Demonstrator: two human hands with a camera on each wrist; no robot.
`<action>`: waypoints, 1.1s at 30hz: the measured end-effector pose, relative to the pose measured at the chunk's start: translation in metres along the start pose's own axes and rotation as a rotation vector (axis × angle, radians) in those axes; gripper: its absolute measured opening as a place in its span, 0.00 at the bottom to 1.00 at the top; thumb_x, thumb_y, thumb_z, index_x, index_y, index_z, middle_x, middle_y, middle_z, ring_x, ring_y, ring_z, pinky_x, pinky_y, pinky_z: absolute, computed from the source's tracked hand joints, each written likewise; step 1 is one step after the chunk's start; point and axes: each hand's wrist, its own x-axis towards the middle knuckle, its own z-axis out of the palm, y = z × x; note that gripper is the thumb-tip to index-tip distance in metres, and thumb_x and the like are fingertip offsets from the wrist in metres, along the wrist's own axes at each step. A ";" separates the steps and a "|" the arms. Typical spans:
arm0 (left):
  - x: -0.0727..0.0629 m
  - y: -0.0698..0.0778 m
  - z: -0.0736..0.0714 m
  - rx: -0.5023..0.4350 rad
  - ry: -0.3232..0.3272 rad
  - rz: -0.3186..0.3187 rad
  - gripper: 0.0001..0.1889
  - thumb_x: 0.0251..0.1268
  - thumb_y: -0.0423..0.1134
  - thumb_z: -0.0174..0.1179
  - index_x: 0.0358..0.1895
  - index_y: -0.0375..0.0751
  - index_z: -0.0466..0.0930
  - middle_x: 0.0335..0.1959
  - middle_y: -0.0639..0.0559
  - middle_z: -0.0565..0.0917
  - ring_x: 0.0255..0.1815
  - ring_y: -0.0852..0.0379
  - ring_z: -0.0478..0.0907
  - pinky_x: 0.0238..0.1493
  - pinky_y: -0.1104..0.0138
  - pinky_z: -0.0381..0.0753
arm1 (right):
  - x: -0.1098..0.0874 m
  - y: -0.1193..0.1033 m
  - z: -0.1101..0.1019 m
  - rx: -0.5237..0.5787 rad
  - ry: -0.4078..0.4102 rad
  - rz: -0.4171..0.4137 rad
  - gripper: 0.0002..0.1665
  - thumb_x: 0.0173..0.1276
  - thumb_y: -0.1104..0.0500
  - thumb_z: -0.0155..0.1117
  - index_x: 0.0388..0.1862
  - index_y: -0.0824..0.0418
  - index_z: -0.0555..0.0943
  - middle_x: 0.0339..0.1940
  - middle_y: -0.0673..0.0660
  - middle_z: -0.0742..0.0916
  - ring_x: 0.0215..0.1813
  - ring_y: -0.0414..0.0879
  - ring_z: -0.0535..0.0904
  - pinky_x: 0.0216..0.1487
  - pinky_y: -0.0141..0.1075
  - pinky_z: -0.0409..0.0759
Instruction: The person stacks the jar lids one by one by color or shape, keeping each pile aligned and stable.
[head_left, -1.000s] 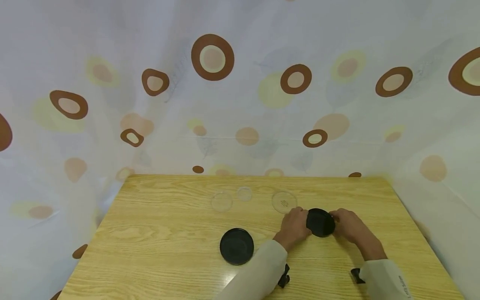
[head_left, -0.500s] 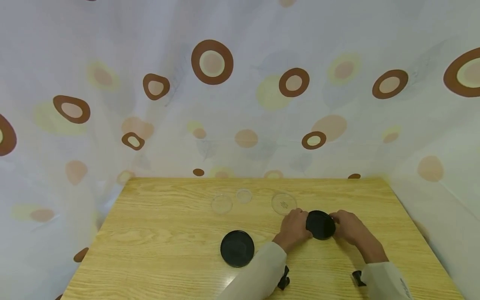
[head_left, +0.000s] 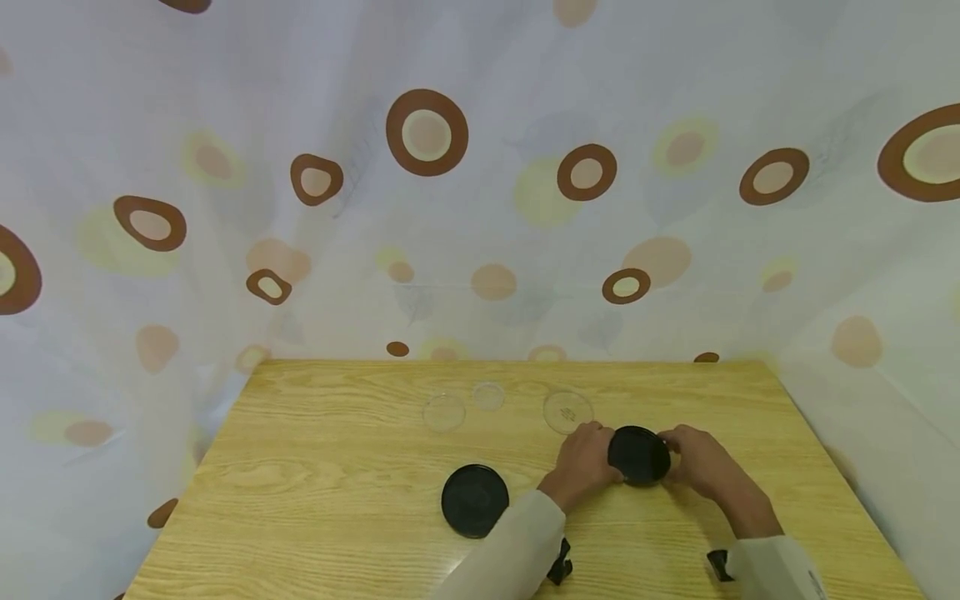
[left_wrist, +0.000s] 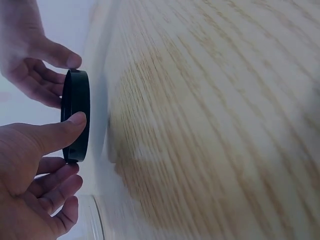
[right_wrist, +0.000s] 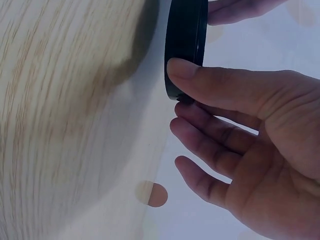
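Both hands hold a shallow black round lid (head_left: 639, 456) by its rim, above the right half of the table. My left hand (head_left: 585, 461) pinches its left side, thumb on the rim and the other fingers below. From the opposite side, my right hand (head_left: 701, 465) grips the rim in the same way. In the left wrist view the lid (left_wrist: 76, 115) appears edge-on, apart from the wooden surface. The right wrist view has the right thumb (right_wrist: 185, 70) lying against the lid's side wall.
A second black round piece (head_left: 475, 500) with a raised rim lies left of the hands. Toward the back of the wooden table (head_left: 337, 483) are three clear discs: a left one (head_left: 444, 412), a small one (head_left: 488, 396) and one with markings (head_left: 567, 412). A patterned curtain (head_left: 495, 208) stands behind.
The hands keep their hold on the black lid, which has shifted very slightly. The whole scene sits a little lower in the head view.
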 end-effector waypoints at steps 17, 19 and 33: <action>-0.020 -0.006 -0.006 -0.059 0.057 0.032 0.25 0.45 0.49 0.75 0.50 0.51 0.81 0.42 0.60 0.79 0.44 0.64 0.75 0.42 0.74 0.77 | -0.012 -0.015 -0.003 0.033 0.006 -0.024 0.29 0.44 0.65 0.78 0.49 0.68 0.80 0.40 0.60 0.82 0.42 0.55 0.78 0.39 0.50 0.78; -0.021 -0.007 -0.009 -0.062 0.059 0.030 0.26 0.45 0.49 0.75 0.51 0.52 0.81 0.42 0.61 0.79 0.45 0.64 0.75 0.43 0.73 0.77 | -0.012 -0.017 -0.003 0.029 0.018 -0.040 0.29 0.44 0.65 0.78 0.48 0.67 0.80 0.39 0.60 0.82 0.41 0.54 0.78 0.39 0.49 0.78; -0.035 -0.021 -0.025 -0.039 0.074 0.057 0.30 0.41 0.50 0.76 0.53 0.48 0.80 0.46 0.59 0.80 0.49 0.63 0.76 0.45 0.73 0.78 | -0.013 -0.035 -0.002 0.035 0.043 -0.080 0.30 0.43 0.63 0.79 0.48 0.66 0.81 0.38 0.57 0.82 0.41 0.51 0.78 0.39 0.46 0.78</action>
